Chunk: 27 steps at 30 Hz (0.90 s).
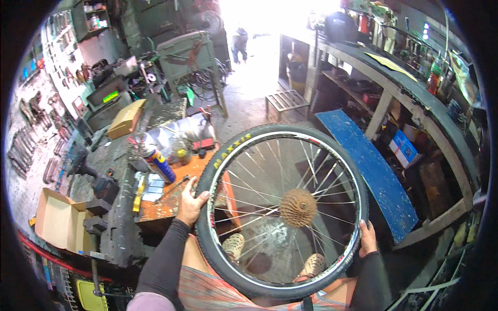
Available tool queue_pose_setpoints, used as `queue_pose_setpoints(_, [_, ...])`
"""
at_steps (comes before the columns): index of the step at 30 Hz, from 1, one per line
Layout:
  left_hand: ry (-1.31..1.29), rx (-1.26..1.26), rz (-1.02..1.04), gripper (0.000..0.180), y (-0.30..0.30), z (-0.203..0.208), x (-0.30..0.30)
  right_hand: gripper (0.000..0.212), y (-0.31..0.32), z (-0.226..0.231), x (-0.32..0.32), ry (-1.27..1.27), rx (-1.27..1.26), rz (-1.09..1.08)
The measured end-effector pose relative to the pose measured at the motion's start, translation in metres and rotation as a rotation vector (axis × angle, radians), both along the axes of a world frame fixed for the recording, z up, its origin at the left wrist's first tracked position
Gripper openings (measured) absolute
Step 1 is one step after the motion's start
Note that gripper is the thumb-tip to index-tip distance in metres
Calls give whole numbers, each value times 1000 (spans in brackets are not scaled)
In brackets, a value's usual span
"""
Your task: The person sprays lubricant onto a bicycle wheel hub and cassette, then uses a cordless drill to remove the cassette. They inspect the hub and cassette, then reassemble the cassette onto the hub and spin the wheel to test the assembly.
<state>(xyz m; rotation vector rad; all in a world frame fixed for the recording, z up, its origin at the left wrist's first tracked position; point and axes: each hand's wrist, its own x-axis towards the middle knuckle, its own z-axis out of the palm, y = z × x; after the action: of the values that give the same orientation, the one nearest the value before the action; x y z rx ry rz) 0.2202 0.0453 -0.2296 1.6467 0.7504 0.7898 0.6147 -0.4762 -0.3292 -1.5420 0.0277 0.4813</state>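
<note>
A bicycle wheel (211, 171) with a black tyre, silver rim and thin spokes is held over my lap, tilted so its face shows. A rust-brown cassette of sprockets (298, 207) sits at its hub. My left hand (191, 202) grips the tyre on the left side, thumb over the top edge. On the opposite side my right hand (368, 237) is closed around the tyre, its fingers partly hidden behind the rim. Through the spokes I see my two shoes and the floor.
Left of the wheel, an orange-topped bench (165, 203) bears a blue spray can (162, 166). An open cardboard box (61, 222) lies beside a vise-like metal tool. A blue board (365, 171) leans at the right, below a long workbench (384, 70). A slatted stool (287, 100) stands ahead.
</note>
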Motion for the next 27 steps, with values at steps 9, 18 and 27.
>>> queue_pose_setpoints(9, [-365,-150,-15,94,-99,153,-13,64,35,-45,15,169,8,271])
queue_pose_setpoints(18, [35,352,217,86,-124,116,107,114,121,18,-54,-388,-367,448])
queue_pose_setpoints(27, [103,530,515,74,12,-2,126,117,65,74,-85,-491,-653,704])
